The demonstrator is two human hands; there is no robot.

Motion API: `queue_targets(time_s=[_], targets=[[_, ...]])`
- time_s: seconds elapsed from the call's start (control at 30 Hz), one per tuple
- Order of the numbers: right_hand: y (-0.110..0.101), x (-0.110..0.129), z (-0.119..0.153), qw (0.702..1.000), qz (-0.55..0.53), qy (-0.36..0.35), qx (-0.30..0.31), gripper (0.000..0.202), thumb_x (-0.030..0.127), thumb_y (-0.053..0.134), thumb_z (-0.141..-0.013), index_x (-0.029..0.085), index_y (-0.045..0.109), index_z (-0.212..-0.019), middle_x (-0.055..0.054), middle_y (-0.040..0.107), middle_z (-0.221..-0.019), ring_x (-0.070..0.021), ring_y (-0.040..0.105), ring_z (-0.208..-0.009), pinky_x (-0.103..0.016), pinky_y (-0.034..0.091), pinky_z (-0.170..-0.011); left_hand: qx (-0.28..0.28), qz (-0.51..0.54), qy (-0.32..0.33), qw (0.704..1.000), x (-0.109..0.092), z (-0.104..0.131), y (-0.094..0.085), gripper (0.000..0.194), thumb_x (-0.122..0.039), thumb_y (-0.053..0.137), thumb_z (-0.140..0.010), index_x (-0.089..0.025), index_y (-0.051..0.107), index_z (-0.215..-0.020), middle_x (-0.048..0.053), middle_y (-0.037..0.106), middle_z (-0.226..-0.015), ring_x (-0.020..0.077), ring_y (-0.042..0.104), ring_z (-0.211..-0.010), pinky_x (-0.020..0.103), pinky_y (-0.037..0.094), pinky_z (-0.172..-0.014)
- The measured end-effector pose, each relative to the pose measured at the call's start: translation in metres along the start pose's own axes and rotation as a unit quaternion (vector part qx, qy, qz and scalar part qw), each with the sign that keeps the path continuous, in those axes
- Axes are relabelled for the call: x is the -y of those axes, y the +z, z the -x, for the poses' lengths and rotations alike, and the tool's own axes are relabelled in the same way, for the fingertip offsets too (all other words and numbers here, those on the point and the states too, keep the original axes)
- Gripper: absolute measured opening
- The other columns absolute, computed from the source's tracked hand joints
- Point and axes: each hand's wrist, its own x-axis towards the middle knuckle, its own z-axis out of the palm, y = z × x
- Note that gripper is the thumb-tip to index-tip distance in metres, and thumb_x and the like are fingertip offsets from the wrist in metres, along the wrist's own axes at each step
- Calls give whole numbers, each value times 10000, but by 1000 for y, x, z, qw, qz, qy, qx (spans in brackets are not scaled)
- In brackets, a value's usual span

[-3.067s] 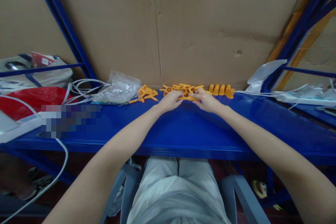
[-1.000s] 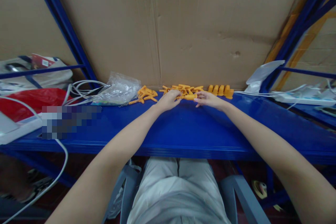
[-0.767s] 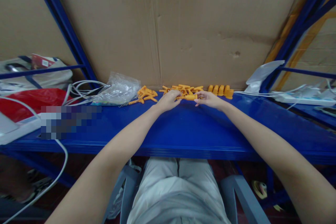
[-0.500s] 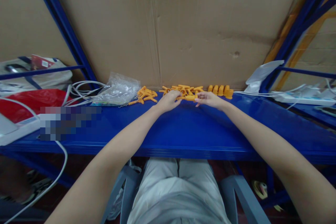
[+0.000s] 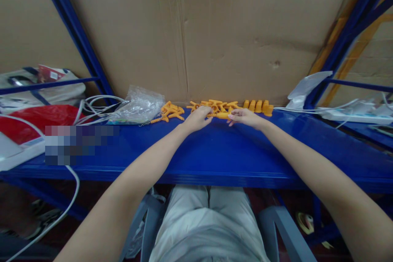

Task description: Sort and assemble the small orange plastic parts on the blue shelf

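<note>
My left hand [image 5: 198,119] and my right hand [image 5: 245,118] meet over the far part of the blue table. Between them lies an orange plastic part [image 5: 221,116], long and rounded; each hand is closed on one end of it. Its ends are covered by my fingers, so its full shape is hidden. Just behind is a heap of orange plastic pieces [image 5: 215,103] with branching arms. Left of my left hand is a smaller pile of such pieces [image 5: 171,111], with a thin chain beside it. A row of orange cup-shaped parts [image 5: 257,105] stands beyond my right hand.
The blue table [image 5: 196,155] backs onto a cardboard sheet [image 5: 233,37]. A clear plastic bag [image 5: 138,104] and white cables [image 5: 98,104] lie at the left, near a red bag [image 5: 39,120]. At the right are white plastic [image 5: 307,90] and a power strip [image 5: 353,114].
Both hands stay in nearly the same place, still holding the orange part between them. The view has shifted very slightly; the piles look the same.
</note>
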Motion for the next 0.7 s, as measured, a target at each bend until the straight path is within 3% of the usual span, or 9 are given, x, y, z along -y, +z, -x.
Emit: queue_targets(time_s=[0.1, 0.23, 0.33, 0.4, 0.53, 0.7], targets=[[0, -4, -4, 999, 9, -35, -22, 247, 391, 807, -859, 187, 667, -859, -63, 768, -845, -171, 732, -701, -367, 631, -854, -11, 0, 3, 1000, -1, -2, -2, 96, -163, 566, -907, -170, 650, -952, 105, 717, -1022, 243, 666, -1007, 383, 525, -924], [-6, -11, -15, 990, 33, -87, -107, 299, 424, 811, -839, 185, 659, -935, -72, 759, -914, -190, 740, -724, -378, 633, -820, -68, -26, -1, 997, -4, -4, -11, 196, -183, 545, -916, -182, 653, -1080, 119, 693, -1172, 263, 619, -1131, 420, 488, -998], [-20, -18, -21, 973, 57, -103, -197, 319, 427, 762, -863, 196, 650, -1052, -90, 748, -992, -206, 737, -746, -389, 631, -779, -98, -56, -71, 991, -3, -2, -21, 306, -204, 542, -919, -191, 632, -1211, 135, 650, -1295, 296, 553, -1249, 458, 470, -1027], [-33, -23, -22, 952, 99, -117, -263, 351, 427, 716, -875, 202, 639, -1133, -99, 743, -1036, -221, 731, -780, -406, 624, -786, -89, -85, -148, 981, 0, 1, -28, 300, -212, 537, -918, -197, 650, -1196, 145, 645, -1297, 320, 540, -1260, 492, 471, -1022], [-53, -30, -16, 888, 255, -140, -356, 414, 410, 672, -863, 177, 646, -1203, -136, 735, -1114, -259, 706, -820, -463, 595, -847, -15, -157, -310, 938, 8, 8, -41, 316, -209, 542, -893, -159, 692, -1167, 209, 611, -1357, 391, 502, -1335, 556, 464, -1045], [-55, -31, -6, 828, 410, -116, -364, 412, 338, 570, -920, 189, 632, -1299, -167, 684, -1268, -309, 697, -964, -476, 561, -881, 158, -184, -423, 873, 22, 14, -47, 505, -204, 585, -862, -122, 629, -1359, 254, 613, -1423, 401, 560, -1353, 516, 498, -1060]])
